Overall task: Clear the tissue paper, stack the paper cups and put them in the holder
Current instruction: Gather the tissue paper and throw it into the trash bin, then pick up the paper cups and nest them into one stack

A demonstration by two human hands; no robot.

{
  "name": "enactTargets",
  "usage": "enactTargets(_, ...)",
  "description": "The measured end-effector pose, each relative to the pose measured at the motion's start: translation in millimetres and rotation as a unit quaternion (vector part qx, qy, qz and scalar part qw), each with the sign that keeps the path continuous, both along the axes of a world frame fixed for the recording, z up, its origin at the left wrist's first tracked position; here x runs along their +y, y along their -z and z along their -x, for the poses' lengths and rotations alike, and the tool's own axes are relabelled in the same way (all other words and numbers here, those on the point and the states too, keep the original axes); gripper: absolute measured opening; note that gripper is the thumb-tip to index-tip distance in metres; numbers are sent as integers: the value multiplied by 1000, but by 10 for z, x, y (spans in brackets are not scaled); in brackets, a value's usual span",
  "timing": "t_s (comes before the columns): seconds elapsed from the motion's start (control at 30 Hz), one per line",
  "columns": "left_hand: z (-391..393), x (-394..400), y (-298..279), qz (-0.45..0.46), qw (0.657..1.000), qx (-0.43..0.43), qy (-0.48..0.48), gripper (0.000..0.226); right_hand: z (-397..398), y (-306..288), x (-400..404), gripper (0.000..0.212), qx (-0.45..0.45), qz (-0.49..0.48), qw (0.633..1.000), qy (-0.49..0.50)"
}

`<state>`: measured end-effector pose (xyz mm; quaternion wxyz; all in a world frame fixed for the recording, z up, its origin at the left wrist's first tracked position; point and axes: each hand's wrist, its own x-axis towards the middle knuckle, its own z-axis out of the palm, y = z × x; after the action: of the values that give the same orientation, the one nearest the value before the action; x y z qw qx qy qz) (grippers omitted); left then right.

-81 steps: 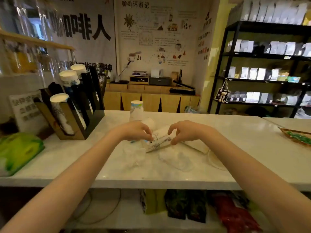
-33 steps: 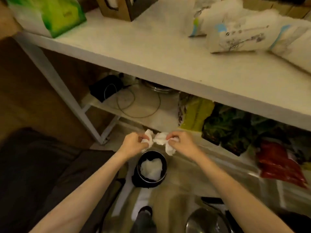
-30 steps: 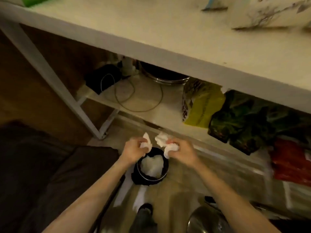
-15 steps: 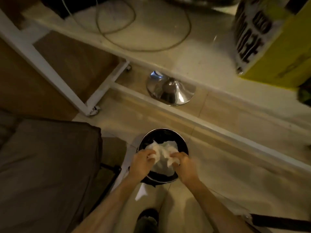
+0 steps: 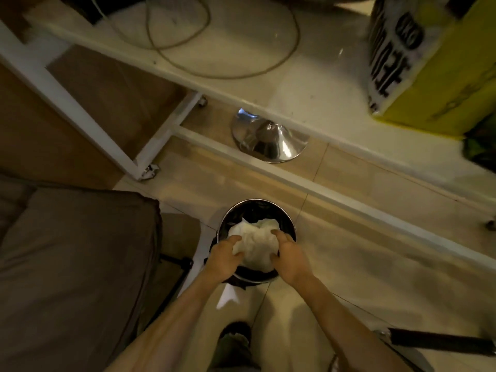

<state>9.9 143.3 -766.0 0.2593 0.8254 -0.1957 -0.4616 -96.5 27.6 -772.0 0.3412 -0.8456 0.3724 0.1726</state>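
Observation:
A white wad of tissue paper sits in the mouth of a small round black bin on the floor. My left hand grips the wad's left edge between thumb and fingers. My right hand holds its right edge, fingers curled against the paper. Both hands are over the bin's near rim. The paper cups and their holder are out of view.
A brown cushioned seat lies to the left of the bin. A chrome stool base stands beyond it under a white low shelf with a looped cable and a yellow bag. My shoe is below.
I bent down from the counter with the tissue paper in both hands. The hands have lowered the tissue into the bin, and the view has moved closer to the floor.

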Motion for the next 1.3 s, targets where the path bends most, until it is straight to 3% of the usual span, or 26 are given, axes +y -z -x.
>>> enactTargets(0.13,5,-1,-844,27,999,-4,23,47,21,-866,7,54,-53,4,999,11)
enactTargets(0.3,-50,59,-2048,99,995,14,-17,49,110,-2083,21,52,-111,18,993,28)
enactTargets(0.6,207,-37,-4378,195,971,-117,77,48,455,-4269,134,56,-181,57,982,-2)
enactTargets(0.77,375,-95,-5446,205,946,-194,160,44,761,-5292,238,61,-223,103,969,-33)
enactTargets(1.03,475,-380,-6616,255,907,-249,224,30,1031,-6493,141,52,-305,147,941,-26)
enactTargets(1.17,423,-636,-6995,296,880,-298,220,28,971,-6857,-106,51,-343,121,930,57)
enactTargets(1.3,259,-979,-7264,339,859,-314,223,27,840,-7109,-478,46,-403,59,894,187)
